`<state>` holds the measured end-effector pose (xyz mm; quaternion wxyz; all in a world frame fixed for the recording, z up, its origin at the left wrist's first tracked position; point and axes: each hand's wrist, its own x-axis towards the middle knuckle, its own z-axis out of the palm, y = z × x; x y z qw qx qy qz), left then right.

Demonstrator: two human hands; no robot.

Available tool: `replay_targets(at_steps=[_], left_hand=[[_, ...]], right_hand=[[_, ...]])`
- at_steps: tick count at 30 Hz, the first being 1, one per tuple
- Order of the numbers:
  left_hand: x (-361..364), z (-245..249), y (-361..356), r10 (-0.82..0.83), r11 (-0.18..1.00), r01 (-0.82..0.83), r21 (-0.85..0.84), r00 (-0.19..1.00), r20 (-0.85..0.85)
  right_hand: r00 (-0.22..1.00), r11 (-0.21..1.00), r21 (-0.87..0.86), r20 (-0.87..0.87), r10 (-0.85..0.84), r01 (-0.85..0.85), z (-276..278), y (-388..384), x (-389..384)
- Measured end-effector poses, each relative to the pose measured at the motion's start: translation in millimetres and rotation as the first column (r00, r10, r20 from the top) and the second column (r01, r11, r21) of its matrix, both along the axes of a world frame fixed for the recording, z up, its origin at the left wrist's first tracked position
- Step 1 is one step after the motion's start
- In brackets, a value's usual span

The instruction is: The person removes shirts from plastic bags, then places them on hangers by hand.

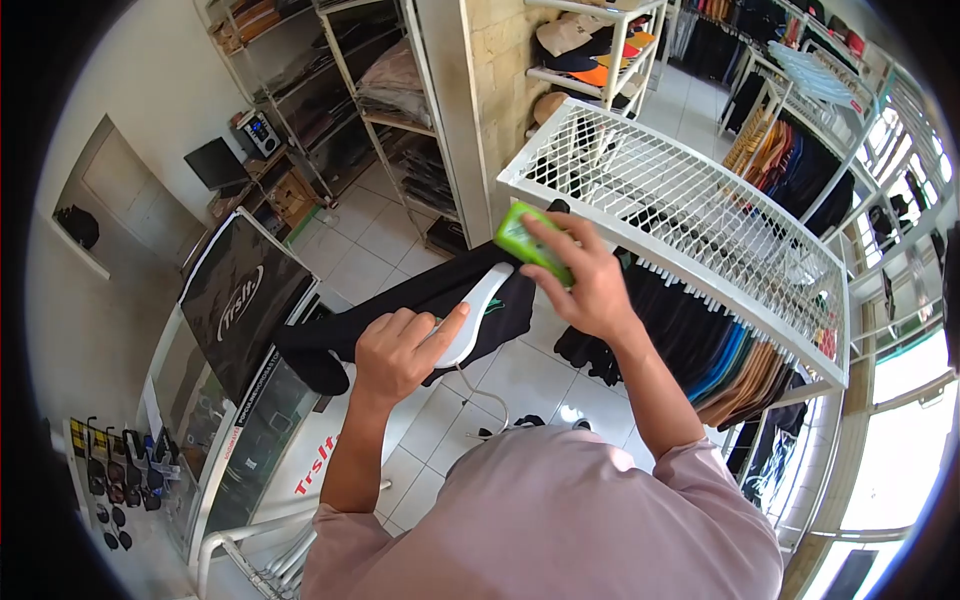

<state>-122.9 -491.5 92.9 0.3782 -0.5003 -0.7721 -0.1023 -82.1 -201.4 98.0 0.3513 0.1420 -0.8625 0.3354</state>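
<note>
My left hand (398, 355) is closed round a white hanger (482, 308), whose hook points down toward me. A black garment (415, 295) with a small green print hangs on that hanger, one sleeve stretching to the left. In my right hand (590, 280) is a bright green block-shaped brush (524, 236), gripped from above with curled fingers. It sits at the garment's right shoulder, close to the hanger's tip. The brush's underside is hidden, so contact with the cloth cannot be made out.
To the right, a white mesh-topped rack (690, 215) carries several hanging clothes (650, 315). A glass display counter (270, 460) with a black printed cover (240, 305) stands left. Shelves of folded clothes (425, 175) are ahead, beyond the tiled floor (385, 225).
</note>
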Motion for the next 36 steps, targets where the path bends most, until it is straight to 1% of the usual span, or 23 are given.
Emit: replay_targets(at_steps=[1,4,6,7,10,12,13,14,16,17,18,20,23,26,29,30,31,32,34,35,36], left_hand=[[0,1,1,-0.009,1.000,0.009,-0.003,1.000,-0.015],[-4,-7,-4,-0.027,0.999,0.029,0.031,0.997,-0.068],[0,-8,-8,-0.014,1.000,0.015,0.008,0.998,-0.056],[-1,-8,-10,-0.006,1.000,0.006,-0.003,0.998,-0.056],[-4,-10,-9,-0.009,1.000,0.009,0.004,0.997,-0.073],[-3,-8,-6,-0.013,1.000,0.013,-0.006,0.999,-0.038],[-3,-7,-5,-0.022,1.000,0.022,-0.014,0.999,-0.028],[-4,-8,-4,-0.027,1.000,0.027,-0.005,0.998,-0.048],[-6,-10,-3,-0.028,0.999,0.030,0.023,0.995,-0.096],[-5,-11,-4,-0.029,0.999,0.031,0.024,0.995,-0.092],[-4,-12,-6,-0.027,0.999,0.030,0.027,0.996,-0.087],[-2,-14,-11,-0.022,1.000,0.023,0.018,0.997,-0.076],[-4,-15,-8,-0.012,1.000,0.013,0.021,0.998,-0.061],[-2,-17,-4,-0.037,0.999,0.037,0.013,0.999,-0.028],[-3,-15,-2,-0.049,0.999,0.049,-0.008,0.998,-0.031],[-1,-16,-4,-0.050,0.999,0.050,-0.002,0.998,-0.025],[1,-17,-5,-0.046,0.999,0.047,0.008,0.999,-0.019],[3,-17,-5,-0.041,0.999,0.041,0.006,0.999,-0.021],[5,-12,-7,-0.033,0.999,0.033,-0.005,0.999,-0.026],[4,-10,-7,-0.029,1.000,0.029,-0.001,0.999,-0.026],[3,-8,-6,-0.027,1.000,0.027,-0.002,0.999,-0.021]], right_hand=[[1.000,0.999,0.050,-0.008,-0.018,0.018,-3,2,-5],[0.960,0.958,-0.073,0.055,-0.273,0.277,-36,47,-36],[0.881,0.881,0.016,-0.003,-0.472,0.472,-63,87,-49],[0.891,0.890,-0.048,0.029,-0.453,0.453,-49,85,-42],[0.963,0.951,-0.156,0.012,-0.268,0.266,-6,37,-12],[0.996,0.996,-0.058,0.058,-0.063,0.067,6,6,4],[0.999,0.999,0.039,0.049,-0.004,0.003,7,-3,6],[0.999,0.994,0.105,0.037,0.011,-0.015,4,-5,3],[0.995,0.995,-0.050,0.052,-0.082,0.084,-14,19,-15],[0.977,0.976,-0.076,0.083,-0.198,0.204,-24,39,-27],[0.942,0.941,-0.049,0.055,-0.331,0.334,-39,60,-40],[0.896,0.899,-0.013,0.085,-0.435,0.438,-56,88,-44],[0.963,0.946,-0.179,0.078,-0.259,0.269,-19,51,-15],[0.998,0.997,-0.071,0.067,-0.006,0.010,0,11,6],[0.994,0.997,-0.060,0.102,-0.041,0.047,-19,21,-6],[0.991,0.983,-0.162,0.117,-0.072,0.091,-28,36,-15],[0.965,0.966,-0.069,0.091,-0.244,0.251,-47,57,-26],[0.913,0.915,0.020,0.049,-0.404,0.403,-61,75,-32],[0.912,0.913,-0.018,0.046,-0.407,0.408,-53,79,-24],[0.926,0.922,-0.102,0.108,-0.363,0.374,-44,72,-14],[0.958,0.953,-0.109,0.089,-0.274,0.283,-28,57,-4]])
